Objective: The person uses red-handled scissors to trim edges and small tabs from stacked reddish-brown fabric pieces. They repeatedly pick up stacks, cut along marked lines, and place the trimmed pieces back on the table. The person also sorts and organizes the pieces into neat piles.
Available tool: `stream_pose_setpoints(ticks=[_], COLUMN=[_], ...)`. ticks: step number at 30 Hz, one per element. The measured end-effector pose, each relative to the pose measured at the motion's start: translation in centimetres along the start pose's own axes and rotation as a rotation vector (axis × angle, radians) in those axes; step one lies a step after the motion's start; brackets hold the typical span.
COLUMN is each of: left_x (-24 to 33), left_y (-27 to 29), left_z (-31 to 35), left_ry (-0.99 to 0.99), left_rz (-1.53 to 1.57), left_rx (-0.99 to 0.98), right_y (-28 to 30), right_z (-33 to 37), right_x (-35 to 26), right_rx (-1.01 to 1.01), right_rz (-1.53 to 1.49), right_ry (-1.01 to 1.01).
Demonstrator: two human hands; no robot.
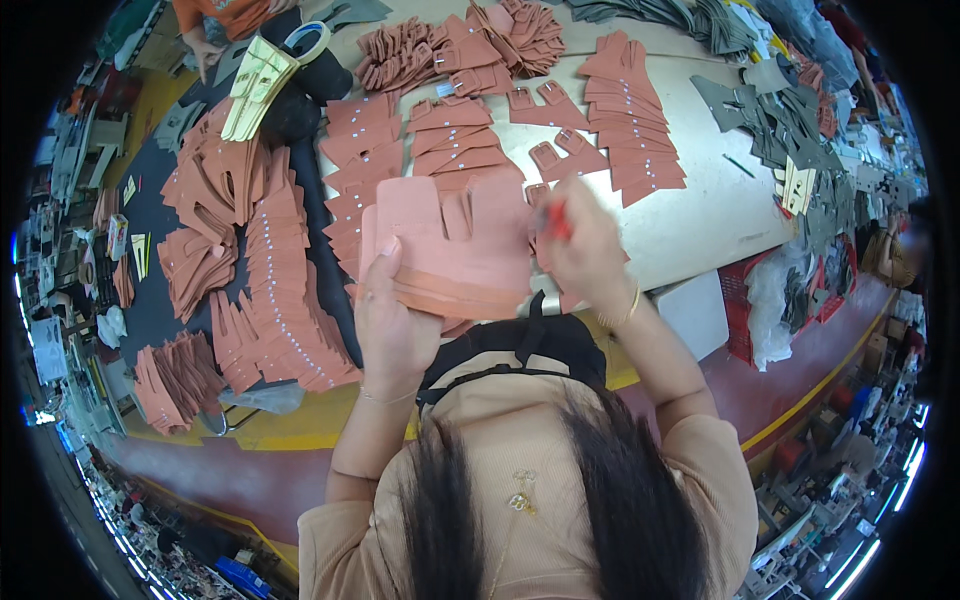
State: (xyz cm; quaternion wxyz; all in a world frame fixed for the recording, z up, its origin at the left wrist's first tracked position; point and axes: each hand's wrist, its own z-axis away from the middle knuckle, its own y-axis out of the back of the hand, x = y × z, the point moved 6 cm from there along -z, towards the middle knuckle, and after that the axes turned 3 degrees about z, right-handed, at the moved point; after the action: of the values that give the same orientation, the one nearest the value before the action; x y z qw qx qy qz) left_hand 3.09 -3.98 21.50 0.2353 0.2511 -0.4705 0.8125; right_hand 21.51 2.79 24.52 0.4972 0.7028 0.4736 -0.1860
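In front of my chest my left hand (392, 325) grips a flat pink leather piece (435, 245), thumb on top and fingers underneath. The piece has a slotted cut-out at its far edge and a darker band along its near edge. My right hand (590, 245) is closed around a small red tool (557, 220) at the right side of the piece. Motion blurs this hand, so the tool's kind and any contact with the leather cannot be made out. Just beyond lie reddish-brown straps with buckles (560, 155), partly covered by my right hand.
Overlapping rows of reddish-brown leather pieces (285, 270) cover the table's left side; another row (630, 120) lies at right. A tape roll (307, 40) and pale yellow templates (258, 88) sit far left. Dark green pieces (770, 115) lie far right, above a red crate (738, 310). Another person's hand (203, 52) shows far left.
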Motion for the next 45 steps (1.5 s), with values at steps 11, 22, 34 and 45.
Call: stream_pose_setpoints(ticks=[11, 22, 34, 45], left_x=[2.3, 2.3, 1.8, 1.2], left_y=[0.2, -0.6, -0.8, -0.3], left_z=[-0.1, 0.8, 1.0, 1.0], left_ry=[-0.016, 0.018, 0.044, 0.024], left_rz=[0.155, 0.103, 0.010, 0.053], left_rx=[-0.101, -0.116, -0.104, -0.170], right_y=[2.2, 2.9, 2.8, 2.2], right_z=[-0.5, -1.1, -0.5, 0.5], right_x=[0.7, -2.6, -2.2, -2.3], right_rx=[-0.040, -0.134, -0.107, -0.042], right_rz=[-0.293, 0.104, 0.013, -0.071], right_ry=[-0.161, 0.306, 0.298, 0.246])
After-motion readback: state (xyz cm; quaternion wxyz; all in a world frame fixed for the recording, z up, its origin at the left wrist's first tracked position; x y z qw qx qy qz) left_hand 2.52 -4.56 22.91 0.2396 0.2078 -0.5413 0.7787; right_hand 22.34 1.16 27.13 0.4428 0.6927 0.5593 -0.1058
